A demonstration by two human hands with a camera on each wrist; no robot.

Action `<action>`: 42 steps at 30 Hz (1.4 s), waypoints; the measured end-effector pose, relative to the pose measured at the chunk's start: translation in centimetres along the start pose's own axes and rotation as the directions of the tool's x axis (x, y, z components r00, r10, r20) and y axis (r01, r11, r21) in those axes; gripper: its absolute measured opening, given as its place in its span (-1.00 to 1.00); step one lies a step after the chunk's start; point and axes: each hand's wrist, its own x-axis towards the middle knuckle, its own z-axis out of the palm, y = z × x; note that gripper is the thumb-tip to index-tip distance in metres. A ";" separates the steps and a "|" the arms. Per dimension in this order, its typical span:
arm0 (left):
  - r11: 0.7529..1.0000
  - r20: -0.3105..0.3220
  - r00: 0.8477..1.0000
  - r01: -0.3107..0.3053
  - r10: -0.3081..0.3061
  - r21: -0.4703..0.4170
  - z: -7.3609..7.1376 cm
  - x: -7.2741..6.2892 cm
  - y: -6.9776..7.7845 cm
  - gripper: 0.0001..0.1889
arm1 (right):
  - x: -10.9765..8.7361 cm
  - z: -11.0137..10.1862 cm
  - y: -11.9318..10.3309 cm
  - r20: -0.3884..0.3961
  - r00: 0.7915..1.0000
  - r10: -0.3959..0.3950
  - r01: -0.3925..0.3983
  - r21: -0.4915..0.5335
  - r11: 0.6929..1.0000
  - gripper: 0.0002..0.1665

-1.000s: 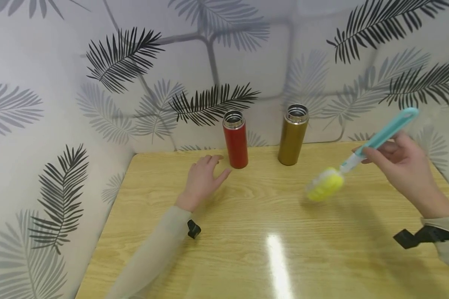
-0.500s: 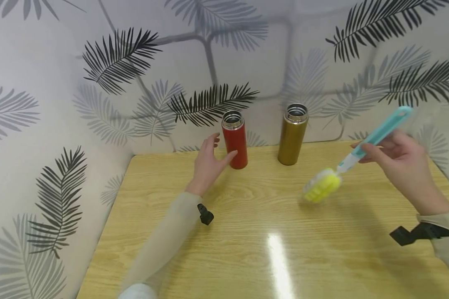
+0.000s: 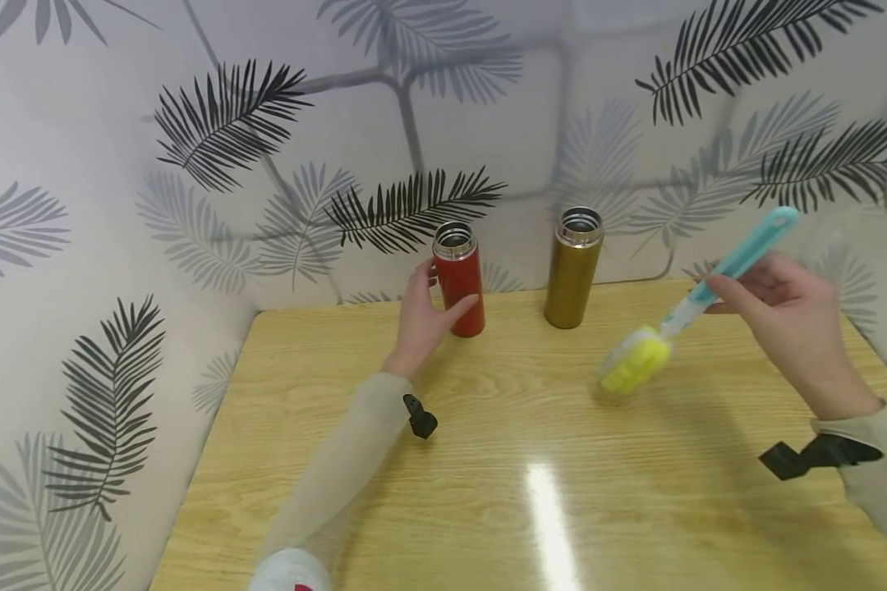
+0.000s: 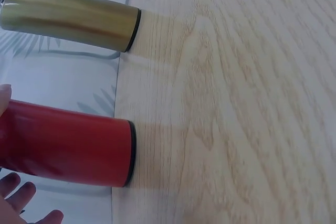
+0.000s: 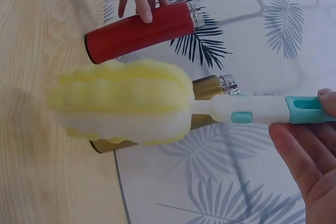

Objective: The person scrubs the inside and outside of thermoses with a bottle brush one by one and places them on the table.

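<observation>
A red thermos flask (image 3: pixel 458 275) stands upright and uncapped near the table's back edge. My left hand (image 3: pixel 420 322) reaches round its left side, thumb across the front; in the left wrist view its other fingers (image 4: pixel 23 195) are spread just off the red wall. To the right stands a gold thermos flask (image 3: pixel 575 279), also open at the top. My right hand (image 3: pixel 801 328) pinches the turquoise handle of a bottle brush (image 3: pixel 742 256). The brush's yellow and white sponge head (image 5: pixel 126 100) points down and left over the table, partly covering the gold flask in the right wrist view.
Both flasks stand on a light wood-grain table (image 3: pixel 488 492), close to its back edge. Behind and to the left rises a white wall (image 3: pixel 288 238) with a leaf pattern. A bright light reflection lies on the front of the table.
My left hand has moved right and forward, from beside the red flask to around it, thumb now over its front. The brush has shifted slightly left with my right hand.
</observation>
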 end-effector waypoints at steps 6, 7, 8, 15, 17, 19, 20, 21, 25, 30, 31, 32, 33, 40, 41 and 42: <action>0.999 -0.028 0.999 0.030 -0.031 -0.042 0.7 0.2 0.1 -0.05 | 0.1 0.4 0.0 0.020 1.000 -0.010 0.008 0.131 0.991 -0.77; 0.998 -0.036 0.999 0.036 -0.038 -0.053 0.8 0.3 0.2 -0.05 | 0.1 0.4 0.0 0.020 1.000 -0.015 0.013 0.126 0.992 -0.79; 0.997 -0.044 0.998 0.041 -0.044 -0.065 0.8 0.3 0.3 -0.06 | 0.1 0.5 0.0 0.020 1.000 -0.021 0.019 0.115 0.993 -0.79; 0.991 -0.079 0.995 0.047 -0.058 -0.125 0.6 0.3 1.0 -0.18 | 0.1 0.6 0.1 0.028 0.998 -0.048 0.045 0.105 0.993 -0.79; 0.990 -0.078 0.995 0.049 -0.060 -0.129 0.6 0.1 1.1 -0.21 | 0.1 0.5 0.1 0.032 0.998 -0.046 0.042 0.112 0.993 -0.80; 0.989 -0.070 0.996 0.049 -0.060 -0.139 0.6 -0.2 1.3 -0.22 | 0.0 0.5 0.1 0.036 0.999 -0.038 0.034 0.102 0.994 -0.81; 0.988 -0.064 0.996 0.049 -0.059 -0.145 0.6 -0.5 1.4 -0.22 | 0.0 0.4 0.1 0.037 0.999 -0.034 0.030 0.093 0.995 -0.80; 0.988 -0.059 0.997 0.046 -0.055 -0.150 0.5 -0.7 1.5 -0.22 | -0.1 0.4 0.1 0.038 0.999 -0.031 0.027 0.089 0.996 -0.80; 0.985 -0.020 0.999 0.042 -0.046 -0.169 0.5 -1.7 2.5 -0.20 | -0.2 0.3 0.2 0.031 0.999 -0.028 0.023 0.126 0.992 -0.79; 0.988 0.032 0.999 0.022 -0.017 -0.155 0.8 -3.2 3.7 -0.18 | -0.1 0.2 0.4 0.013 0.999 -0.036 0.033 0.182 0.983 -0.80; 0.988 0.040 0.999 0.013 -0.007 -0.154 0.8 -3.5 3.9 -0.17 | -0.1 0.2 0.4 0.010 0.999 -0.034 0.032 0.179 0.983 -0.80; 0.989 0.049 0.999 0.003 0.004 -0.149 0.9 -3.8 4.0 -0.18 | -0.1 0.3 0.4 0.009 0.999 -0.033 0.031 0.179 0.983 -0.80; 0.988 0.057 0.998 -0.005 0.014 -0.152 1.0 -4.1 4.1 -0.18 | -0.1 0.3 0.4 0.010 0.999 -0.031 0.028 0.176 0.984 -0.79; 0.984 0.097 0.994 -0.029 0.046 -0.174 1.6 -6.3 4.8 -0.19 | -0.3 0.3 0.4 0.023 1.000 -0.017 0.014 0.146 0.989 -0.76; 0.984 0.100 0.994 -0.029 0.047 -0.178 1.6 -6.6 4.9 -0.19 | -0.3 0.3 0.3 0.023 1.000 -0.019 0.015 0.147 0.989 -0.76; 0.983 0.106 0.993 -0.028 0.048 -0.181 1.7 -6.9 5.1 -0.19 | -0.3 0.3 0.3 0.023 1.000 -0.020 0.016 0.149 0.989 -0.75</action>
